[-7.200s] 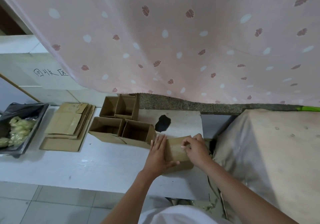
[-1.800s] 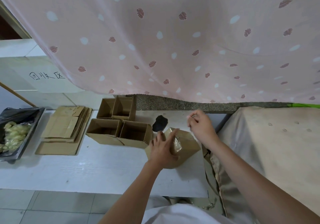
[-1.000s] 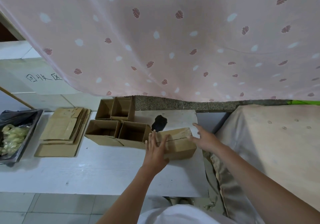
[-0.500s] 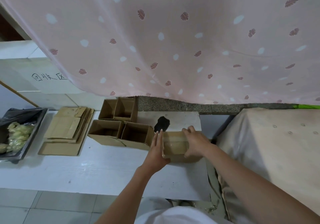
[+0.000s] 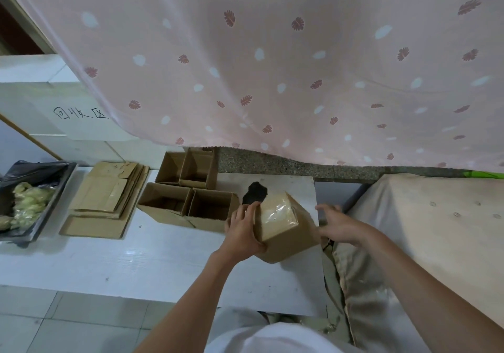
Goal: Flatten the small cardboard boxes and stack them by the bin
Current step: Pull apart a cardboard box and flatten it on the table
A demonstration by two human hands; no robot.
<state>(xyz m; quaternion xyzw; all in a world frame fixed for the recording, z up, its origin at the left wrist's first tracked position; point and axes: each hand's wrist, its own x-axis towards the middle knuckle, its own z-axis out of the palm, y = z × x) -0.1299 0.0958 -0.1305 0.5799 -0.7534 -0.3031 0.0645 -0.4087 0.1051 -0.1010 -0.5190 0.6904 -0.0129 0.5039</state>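
Setting: a white table [image 5: 114,260] runs across the lower half of the frame, with a pink leaf-print curtain [image 5: 272,60] hanging behind it.
Box in hand: the taped box [image 5: 283,227] sits at lower centre, tipped onto one edge, its clear-taped face turned up toward you.
Left hand: your left hand [image 5: 242,230] grips the box's left side, fingers curled over the top edge and thumb below.
Right hand: your right hand [image 5: 338,224] is just beside the box's right side, fingers spread and holding nothing; it is blurred, so I cannot tell if it touches.
Doing it well: keep the left grip firm, find the tape's end with the right, strip it, then push opposite corners together so the box folds flat.
Waiting: four open boxes [image 5: 191,191] stand just left of it.
Stack: flattened cardboard [image 5: 106,197] lies at mid left, beside the black-lined bin [image 5: 58,186].
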